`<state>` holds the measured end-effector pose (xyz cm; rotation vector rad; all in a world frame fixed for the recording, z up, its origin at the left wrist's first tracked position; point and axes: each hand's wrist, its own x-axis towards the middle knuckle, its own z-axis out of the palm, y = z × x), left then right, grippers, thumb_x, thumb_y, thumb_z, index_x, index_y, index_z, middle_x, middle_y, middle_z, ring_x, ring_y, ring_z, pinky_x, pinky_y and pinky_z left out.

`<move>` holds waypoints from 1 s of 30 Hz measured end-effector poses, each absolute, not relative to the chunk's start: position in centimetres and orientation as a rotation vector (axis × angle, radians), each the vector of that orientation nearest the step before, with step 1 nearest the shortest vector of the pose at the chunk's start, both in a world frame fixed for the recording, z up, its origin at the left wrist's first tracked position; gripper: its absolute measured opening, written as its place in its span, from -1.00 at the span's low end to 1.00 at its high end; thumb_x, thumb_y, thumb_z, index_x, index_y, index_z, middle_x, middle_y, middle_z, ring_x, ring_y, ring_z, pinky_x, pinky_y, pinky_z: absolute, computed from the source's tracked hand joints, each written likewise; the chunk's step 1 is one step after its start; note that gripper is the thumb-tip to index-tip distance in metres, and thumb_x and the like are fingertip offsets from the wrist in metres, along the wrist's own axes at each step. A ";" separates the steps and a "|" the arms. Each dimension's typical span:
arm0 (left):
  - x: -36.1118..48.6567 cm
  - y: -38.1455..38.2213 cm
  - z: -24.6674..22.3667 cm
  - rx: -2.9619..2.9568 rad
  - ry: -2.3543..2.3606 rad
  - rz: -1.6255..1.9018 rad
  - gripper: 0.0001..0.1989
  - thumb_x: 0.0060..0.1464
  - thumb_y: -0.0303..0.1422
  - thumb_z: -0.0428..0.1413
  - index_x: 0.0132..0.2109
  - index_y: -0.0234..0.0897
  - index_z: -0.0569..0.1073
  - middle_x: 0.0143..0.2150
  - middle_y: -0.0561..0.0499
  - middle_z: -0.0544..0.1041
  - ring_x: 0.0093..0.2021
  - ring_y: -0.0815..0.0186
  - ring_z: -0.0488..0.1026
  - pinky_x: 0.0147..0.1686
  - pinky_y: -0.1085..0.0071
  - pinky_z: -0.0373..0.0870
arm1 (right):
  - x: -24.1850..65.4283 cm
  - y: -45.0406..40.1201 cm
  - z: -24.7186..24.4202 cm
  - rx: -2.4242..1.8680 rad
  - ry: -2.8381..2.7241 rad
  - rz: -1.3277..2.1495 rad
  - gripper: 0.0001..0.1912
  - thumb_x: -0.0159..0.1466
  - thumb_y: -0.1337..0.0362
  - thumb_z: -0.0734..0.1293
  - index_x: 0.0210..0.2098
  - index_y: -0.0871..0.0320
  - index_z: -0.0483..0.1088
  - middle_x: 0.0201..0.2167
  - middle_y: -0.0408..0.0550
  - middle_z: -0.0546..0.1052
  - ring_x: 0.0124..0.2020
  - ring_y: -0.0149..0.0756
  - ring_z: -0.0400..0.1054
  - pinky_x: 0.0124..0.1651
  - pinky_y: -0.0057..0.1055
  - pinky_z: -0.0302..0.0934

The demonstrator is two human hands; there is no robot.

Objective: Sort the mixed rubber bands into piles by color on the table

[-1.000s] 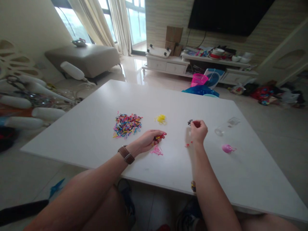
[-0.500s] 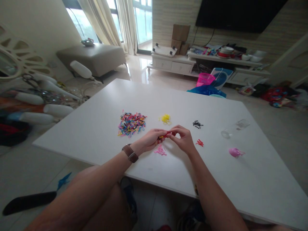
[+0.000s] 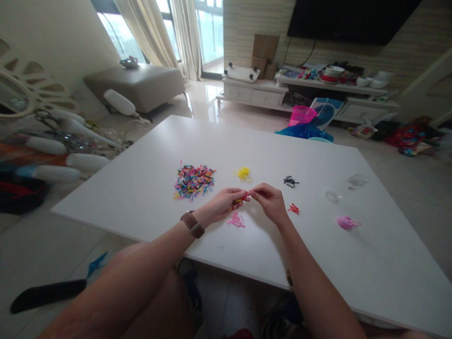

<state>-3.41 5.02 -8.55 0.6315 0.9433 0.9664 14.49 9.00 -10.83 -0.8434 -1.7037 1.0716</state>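
We are in a home's living room. Beyond the white table (image 3: 212,146), we see a big dark television (image 3: 349,21), a low white cabinet (image 3: 266,98) and household bowls (image 3: 334,71). Past the table's far left corner, we find cream curtains (image 3: 187,42) and a padded ottoman (image 3: 130,87); around the table, glossy floor tiles (image 3: 203,101).

Bands (image 3: 237,202) in left hand (image 3: 228,202): partly covered by grip; count indeterminate. Red band (image 3: 246,194) at right hand (image 3: 270,200): ends hidden, too small to trace. Mixed pile (image 3: 194,181), left: pieces overlap, too small to count. Small object (image 3: 289,278), near side of table (image 3: 212,141): partly behind right forearm (image 3: 310,273), unidentifiable. Clear jar (image 3: 358,181), right: markings blurred, unreadable. Television (image 3: 349,21), far side: top cut off.
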 end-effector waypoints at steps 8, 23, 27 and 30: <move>-3.5 5.1 -8.5 0.599 0.979 0.979 -0.80 0.04 -0.36 0.33 -0.25 -0.44 0.57 -0.31 -0.09 0.56 -0.46 0.54 0.29 -0.47 0.58 0.18 | 14.4 9.0 -10.7 -0.902 -1.520 1.174 -0.79 0.15 0.09 0.49 -0.38 0.11 0.56 -0.42 -0.08 0.59 -0.37 -0.29 0.46 -0.25 -0.33 0.38; -4.0 5.2 -9.2 0.727 0.947 0.903 -0.64 -0.12 -0.21 0.41 -0.29 -0.45 0.62 -0.35 -0.08 0.53 -0.45 0.52 0.25 -0.51 0.56 0.11 | 15.2 9.0 -10.4 -0.818 -1.960 0.948 -0.83 0.26 0.15 0.41 -0.23 0.03 0.63 -0.41 -0.08 0.57 -0.38 -0.31 0.42 -0.29 -0.35 0.28; -4.2 5.0 -9.5 0.740 0.965 0.886 -0.63 -0.15 -0.18 0.42 -0.32 -0.45 0.62 -0.36 -0.09 0.53 -0.44 0.51 0.26 -0.50 0.56 0.11 | 15.0 8.8 -10.4 -0.784 -2.005 0.872 -0.84 0.28 0.19 0.39 -0.22 -0.01 0.64 -0.40 -0.08 0.57 -0.39 -0.31 0.41 -0.32 -0.36 0.25; -4.3 4.8 -9.3 0.726 0.957 0.874 -0.64 -0.09 -0.18 0.40 -0.33 -0.46 0.61 -0.37 -0.09 0.54 -0.46 0.52 0.25 -0.49 0.56 0.12 | 14.9 8.6 -10.4 -0.774 -2.032 0.846 -0.84 0.29 0.21 0.38 -0.24 0.01 0.64 -0.40 -0.08 0.56 -0.41 -0.32 0.40 -0.34 -0.36 0.25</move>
